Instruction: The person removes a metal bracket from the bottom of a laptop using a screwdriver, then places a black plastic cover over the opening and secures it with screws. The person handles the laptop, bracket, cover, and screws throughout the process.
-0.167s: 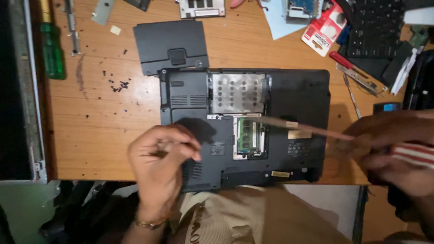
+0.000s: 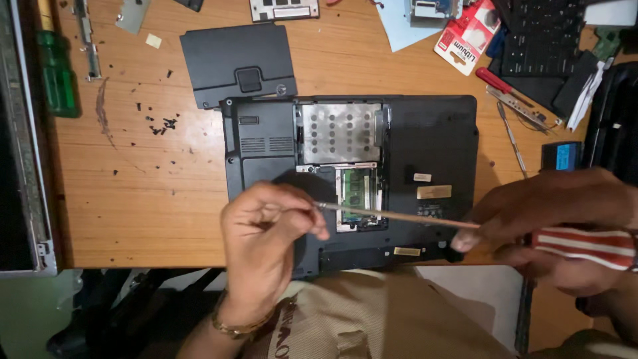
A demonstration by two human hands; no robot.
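R hand [image 2: 558, 226] grips a screwdriver [image 2: 578, 244] w/ red-white striped handle; its long shaft runs left over the open laptop [image 2: 438, 146]. L hand [image 2: 266, 229] pinches the shaft tip, just beside the green memory slot [image 2: 357, 193].

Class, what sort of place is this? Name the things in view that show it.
Probably an electronics repair bench: an upturned laptop with its bottom panels off, its removed cover beside it, loose screws on the wooden desk, and screwdrivers.

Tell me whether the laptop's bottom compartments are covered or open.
Open: the laptop shows a bare metal bay and green memory board; a removed black cover lies beside it.
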